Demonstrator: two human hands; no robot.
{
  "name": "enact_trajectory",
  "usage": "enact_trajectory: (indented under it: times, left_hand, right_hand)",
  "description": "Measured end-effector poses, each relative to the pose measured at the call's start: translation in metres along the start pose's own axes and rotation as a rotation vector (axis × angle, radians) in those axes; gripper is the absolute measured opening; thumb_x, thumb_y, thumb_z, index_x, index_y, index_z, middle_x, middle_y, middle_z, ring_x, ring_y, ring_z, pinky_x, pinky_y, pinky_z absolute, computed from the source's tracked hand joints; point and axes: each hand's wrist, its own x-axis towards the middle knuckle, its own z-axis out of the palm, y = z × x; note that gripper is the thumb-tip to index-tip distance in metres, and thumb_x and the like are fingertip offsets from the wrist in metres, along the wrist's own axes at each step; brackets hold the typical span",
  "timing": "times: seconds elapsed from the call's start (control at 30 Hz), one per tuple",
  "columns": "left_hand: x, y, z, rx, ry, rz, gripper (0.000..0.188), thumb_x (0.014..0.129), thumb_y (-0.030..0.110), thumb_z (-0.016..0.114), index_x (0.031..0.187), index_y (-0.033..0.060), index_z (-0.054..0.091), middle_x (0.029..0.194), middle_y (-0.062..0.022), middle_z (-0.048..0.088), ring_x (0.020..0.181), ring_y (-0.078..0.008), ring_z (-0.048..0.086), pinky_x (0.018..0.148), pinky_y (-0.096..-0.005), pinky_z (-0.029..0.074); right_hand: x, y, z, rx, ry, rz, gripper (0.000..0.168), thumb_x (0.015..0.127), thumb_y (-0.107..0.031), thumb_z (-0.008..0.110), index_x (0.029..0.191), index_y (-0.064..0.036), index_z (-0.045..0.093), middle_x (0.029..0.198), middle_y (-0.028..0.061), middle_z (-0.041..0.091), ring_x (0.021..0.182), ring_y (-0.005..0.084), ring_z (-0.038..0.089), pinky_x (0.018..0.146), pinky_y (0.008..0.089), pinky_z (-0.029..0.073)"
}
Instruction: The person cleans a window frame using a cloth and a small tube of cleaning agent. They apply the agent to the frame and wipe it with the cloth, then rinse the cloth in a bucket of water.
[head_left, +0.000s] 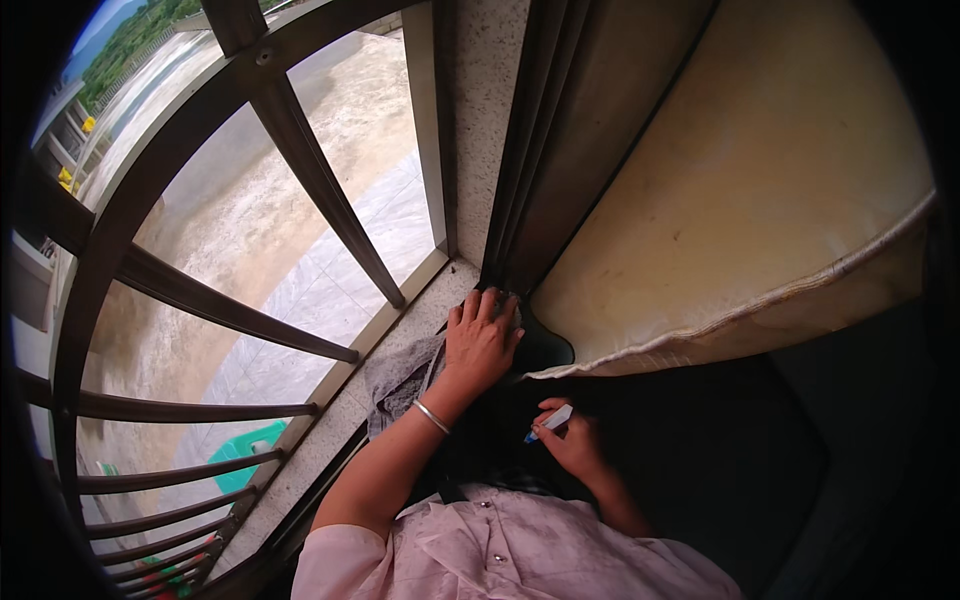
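My left hand (480, 337) presses on a grey cloth (511, 311) at the corner of the window frame, where the sliding track (517, 225) meets the stone sill. A second stretch of grey cloth (401, 379) hangs over the sill beside my left wrist; whether the two are one piece is hidden by my hand. My right hand (576, 442) is lower and to the right, in front of my shirt. It is closed around a small white object with a blue tip (551, 424), which I cannot identify for certain.
Metal window bars (240, 307) run along the left, with a paved yard (300, 300) beyond and a green plastic item (244, 454) on its floor. The speckled stone sill (337, 416) lies inside the bars. A beige curtain (735, 195) hangs at the right.
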Motion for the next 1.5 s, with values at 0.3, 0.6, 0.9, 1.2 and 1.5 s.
enact_trajectory:
  times: [0.3, 0.6, 0.9, 1.2, 1.5]
  left_hand:
    - [0.002, -0.016, 0.013, 0.05, -0.044, 0.105, 0.04, 0.082, 0.027, 0.067, 0.117, 0.0072, 0.065, 0.117, -0.0098, 0.053, 0.113, -0.0282, 0.049, 0.089, -0.0398, 0.041]
    - [0.013, -0.007, 0.017, -0.011, -0.104, -0.042, 0.04, 0.079, 0.023, 0.066, 0.116, 0.0081, 0.066, 0.12, -0.0135, 0.052, 0.118, -0.0315, 0.046, 0.096, -0.0448, 0.039]
    - [0.004, -0.008, 0.004, 0.065, -0.153, -0.029, 0.042, 0.078, 0.026, 0.068, 0.119, 0.0135, 0.068, 0.12, -0.0116, 0.052, 0.123, -0.0298, 0.043, 0.101, -0.0445, 0.033]
    - [0.008, -0.009, 0.017, 0.06, -0.07, 0.002, 0.037, 0.083, 0.028, 0.065, 0.116, 0.0127, 0.068, 0.13, -0.0139, 0.05, 0.127, -0.0316, 0.041, 0.103, -0.0479, 0.03]
    - [-0.01, -0.011, 0.013, 0.197, -0.105, 0.035, 0.045, 0.084, 0.027, 0.064, 0.127, 0.0132, 0.061, 0.124, -0.0122, 0.052, 0.121, -0.0289, 0.044, 0.095, -0.0429, 0.036]
  right_hand:
    - [0.005, 0.002, 0.005, 0.0, 0.0, -0.022, 0.03, 0.084, -0.008, 0.076, 0.11, -0.004, 0.063, 0.091, 0.0112, 0.074, 0.08, 0.0199, 0.073, 0.069, 0.0319, 0.058]
    - [0.004, -0.002, 0.006, -0.018, -0.009, -0.01, 0.029, 0.083, -0.007, 0.076, 0.109, -0.004, 0.063, 0.092, 0.0114, 0.074, 0.081, 0.0201, 0.073, 0.069, 0.0315, 0.058]
    - [0.003, -0.018, 0.009, -0.012, -0.051, -0.084, 0.027, 0.083, -0.007, 0.076, 0.108, -0.004, 0.065, 0.092, 0.0112, 0.073, 0.081, 0.0177, 0.073, 0.068, 0.0295, 0.058]
    - [-0.009, -0.008, 0.004, 0.008, -0.011, -0.077, 0.027, 0.082, -0.004, 0.076, 0.107, -0.003, 0.065, 0.091, 0.0108, 0.073, 0.081, 0.0172, 0.072, 0.067, 0.0292, 0.058]
    - [-0.002, -0.019, 0.004, 0.011, -0.024, -0.1, 0.027, 0.083, -0.004, 0.076, 0.107, -0.003, 0.065, 0.091, 0.0102, 0.073, 0.08, 0.0165, 0.072, 0.066, 0.028, 0.057]
